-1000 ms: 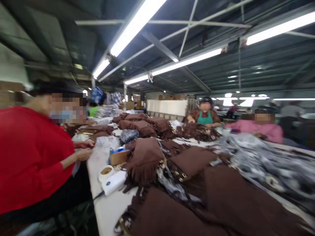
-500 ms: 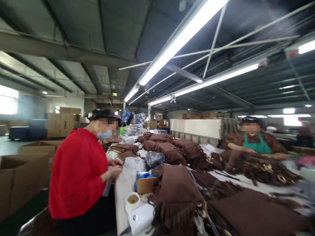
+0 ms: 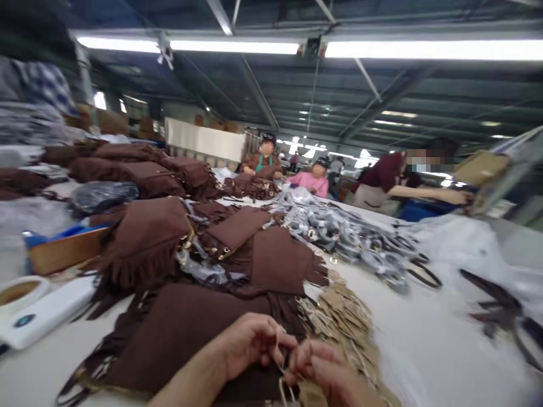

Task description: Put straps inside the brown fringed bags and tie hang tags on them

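My left hand is closed in a pinch on a thin white cord. Close beside it, my right hand has its fingers closed at the same cord, which loops down between the hands. A tan tag shows partly under my right hand; whether the cord runs to it I cannot tell. Both hands are over a dark brown fringed bag lying flat on the white table. To the right of the bag is a heap of tan tags with white cords.
More brown fringed bags are piled ahead and left. A white device, a tape roll and a box sit at left. Plastic-wrapped straps lie ahead right. Several co-workers, one in pink, are across the table.
The view has swung right and down. Both my hands and the cord have come into sight, with the tan tags and wrapped straps. The co-worker in red is out of view.
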Available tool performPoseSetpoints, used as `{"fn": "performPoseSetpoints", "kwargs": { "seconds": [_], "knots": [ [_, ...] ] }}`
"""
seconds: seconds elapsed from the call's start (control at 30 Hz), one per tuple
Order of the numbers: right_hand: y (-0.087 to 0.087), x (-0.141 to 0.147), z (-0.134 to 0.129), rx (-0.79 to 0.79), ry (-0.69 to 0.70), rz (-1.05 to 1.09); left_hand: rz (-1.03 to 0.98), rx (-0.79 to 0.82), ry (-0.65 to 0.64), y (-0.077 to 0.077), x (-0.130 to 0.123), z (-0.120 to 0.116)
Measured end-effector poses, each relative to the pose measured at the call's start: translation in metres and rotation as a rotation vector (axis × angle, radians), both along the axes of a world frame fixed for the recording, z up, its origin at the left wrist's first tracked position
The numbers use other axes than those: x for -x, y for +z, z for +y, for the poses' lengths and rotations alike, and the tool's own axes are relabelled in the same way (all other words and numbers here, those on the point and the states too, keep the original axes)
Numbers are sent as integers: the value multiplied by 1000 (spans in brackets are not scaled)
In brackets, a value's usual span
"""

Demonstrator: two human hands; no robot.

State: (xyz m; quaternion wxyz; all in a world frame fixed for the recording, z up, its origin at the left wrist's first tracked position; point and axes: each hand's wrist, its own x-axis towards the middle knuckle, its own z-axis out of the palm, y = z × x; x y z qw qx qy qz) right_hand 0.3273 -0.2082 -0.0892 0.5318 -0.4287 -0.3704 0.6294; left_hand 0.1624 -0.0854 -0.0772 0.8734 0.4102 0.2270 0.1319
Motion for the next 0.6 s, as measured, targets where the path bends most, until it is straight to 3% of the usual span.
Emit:
{"fn": "performPoseSetpoints", "kwargs": {
  "seconds": [0.13, 0.27, 0.43, 0.6],
  "knots": [
    [1, -6, 5, -72, 38, 245, 81, -26, 15, 7, 5, 8],
    [-2, 2, 13, -135, 37, 250, 157, -61, 64, 6, 5, 6],
    [4, 10, 12, -107, -26, 297, 117, -27, 122, 8, 4, 5],
    [-8, 10, 19, 38, -231, 73, 70, -27, 149, 10, 8, 6]
  ]
}}
